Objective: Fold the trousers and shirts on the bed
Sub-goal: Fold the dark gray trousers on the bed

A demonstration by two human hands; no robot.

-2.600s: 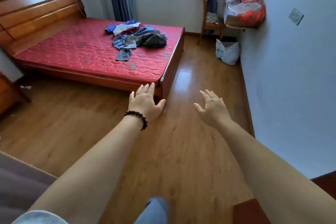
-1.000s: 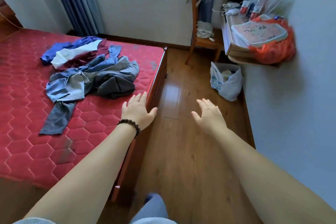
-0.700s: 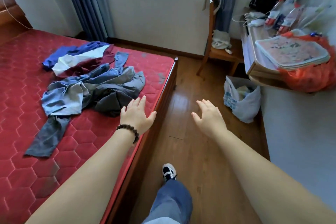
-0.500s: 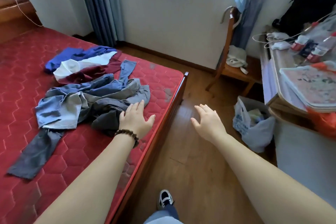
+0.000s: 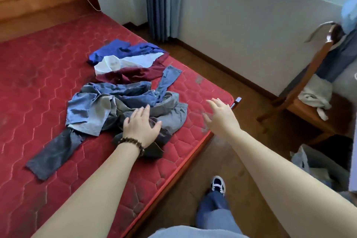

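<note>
Left hand (image 5: 142, 126) spread flat over the clothes pile (image 5: 123, 106) — touch unclear; right hand (image 5: 222, 117) open, holding nothing.

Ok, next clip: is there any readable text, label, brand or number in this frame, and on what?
None can be read.
White shirt in the clothes pile: a faint mark on it, too blurred to read.
Plastic bag on the floor at right: no print can be made out.
Shoe: no legible brand.
</note>
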